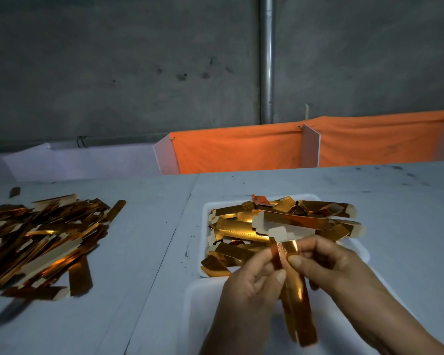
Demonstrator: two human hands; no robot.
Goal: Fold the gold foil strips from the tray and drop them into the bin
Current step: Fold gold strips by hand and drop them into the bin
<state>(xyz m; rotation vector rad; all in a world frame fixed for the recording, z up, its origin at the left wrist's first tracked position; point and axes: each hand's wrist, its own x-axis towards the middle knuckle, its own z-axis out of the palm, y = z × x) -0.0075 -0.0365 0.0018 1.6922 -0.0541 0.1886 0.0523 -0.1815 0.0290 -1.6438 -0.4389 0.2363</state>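
A long gold foil strip (296,298) stands almost on end between my hands, its white tab at the top. My left hand (249,280) pinches its upper left edge with thumb and fingers. My right hand (326,262) pinches the upper right edge. Behind my hands, a white tray (206,213) holds several flat gold strips (280,221) in a loose heap. A second white tray (198,303) lies under my hands, nearer to me.
A big pile of gold strips (39,242) covers the pale table (144,252) at the left. An orange cloth (241,149) hangs over white partition boards behind the table's far edge. A metal pipe (266,60) runs up the grey wall.
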